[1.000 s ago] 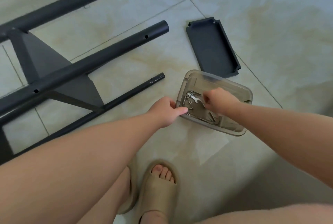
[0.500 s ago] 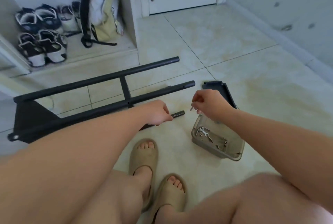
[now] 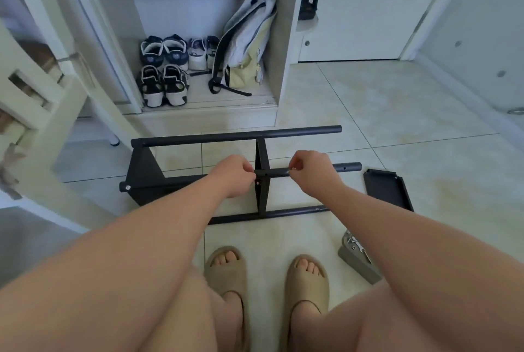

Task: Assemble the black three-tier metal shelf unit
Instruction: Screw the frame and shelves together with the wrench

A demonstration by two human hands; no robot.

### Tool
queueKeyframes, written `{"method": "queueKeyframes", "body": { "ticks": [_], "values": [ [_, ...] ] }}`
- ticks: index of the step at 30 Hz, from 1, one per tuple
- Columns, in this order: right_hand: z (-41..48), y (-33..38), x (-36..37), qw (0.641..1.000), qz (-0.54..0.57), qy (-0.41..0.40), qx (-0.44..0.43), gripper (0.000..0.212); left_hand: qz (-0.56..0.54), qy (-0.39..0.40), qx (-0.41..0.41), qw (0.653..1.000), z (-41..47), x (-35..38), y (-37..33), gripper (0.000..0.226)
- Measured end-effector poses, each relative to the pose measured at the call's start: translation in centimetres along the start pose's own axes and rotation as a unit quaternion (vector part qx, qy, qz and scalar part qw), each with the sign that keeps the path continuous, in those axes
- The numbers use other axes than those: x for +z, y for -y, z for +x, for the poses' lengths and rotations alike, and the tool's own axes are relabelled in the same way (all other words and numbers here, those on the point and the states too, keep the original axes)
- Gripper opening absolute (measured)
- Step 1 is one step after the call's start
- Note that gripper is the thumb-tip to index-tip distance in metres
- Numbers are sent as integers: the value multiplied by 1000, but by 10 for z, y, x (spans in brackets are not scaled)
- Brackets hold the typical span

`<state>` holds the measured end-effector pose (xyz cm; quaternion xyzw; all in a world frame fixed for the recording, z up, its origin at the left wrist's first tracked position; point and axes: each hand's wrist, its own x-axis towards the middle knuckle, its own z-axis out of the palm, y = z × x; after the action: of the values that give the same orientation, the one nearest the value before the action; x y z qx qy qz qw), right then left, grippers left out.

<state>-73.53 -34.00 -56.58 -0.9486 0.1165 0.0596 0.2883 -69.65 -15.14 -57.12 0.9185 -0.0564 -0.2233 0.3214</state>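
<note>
— Holding anything just now?

— My right hand (image 3: 310, 176) is. Thumb and forefinger pinch a small metal piece (image 3: 293, 168) (it glints, but it is too small for me to name) just beside the middle pole (image 3: 276, 173). My other fingers on that hand are curled in.

— And the left?

— My left hand (image 3: 234, 177) is curled too. Its fingers (image 3: 248, 169) are pressed together, with the tips against that same pole where the centre panel (image 3: 262, 198) crosses it. I cannot tell whether they pinch anything.

— Where is the shelf unit?

— The black shelf frame (image 3: 241, 136) lies on its side on the tiled floor (image 3: 397, 130), near my sandals (image 3: 226, 269). Its poles run left to right, joined by an end panel (image 3: 144, 176) on the left and by the centre panel between my hands. A loose shelf tray (image 3: 388, 193) lies flat on the floor to the right, apart from the frame. Nearer me is a grey parts box (image 3: 358, 262), partly hidden by my right forearm, with metal hardware (image 3: 354, 241) showing inside.

— And beyond it?

— An open cupboard (image 3: 283, 40) holding pairs of shoes (image 3: 164, 68), with a backpack (image 3: 246, 48) leaning near its right wall.
</note>
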Motion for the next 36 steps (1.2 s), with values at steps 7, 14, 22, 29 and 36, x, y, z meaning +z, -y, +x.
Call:
{"method": "queueKeyframes", "body": {
  "ticks": [7, 14, 22, 29, 36],
  "values": [
    [34, -7, 22, 997, 36, 74, -14, 11, 20, -27, 3, 999, 59, 6, 22, 25],
    [60, -10, 35, 995, 59, 83, -17, 13, -25, 56, -67, 996, 105, 19, 15, 41],
    [67, -23, 41, 990, 111, 89, -19, 14, -45, 140, -79, 986, 136, 38, 21, 49],
    [61, -33, 44, 990, 97, 102, -19, 16, -33, 139, -71, 987, 134, 39, 16, 45],
    [55, -29, 50, 993, 75, 88, -32, 12, 0, 146, -36, 989, 125, 39, 11, 40]
  ]
}}
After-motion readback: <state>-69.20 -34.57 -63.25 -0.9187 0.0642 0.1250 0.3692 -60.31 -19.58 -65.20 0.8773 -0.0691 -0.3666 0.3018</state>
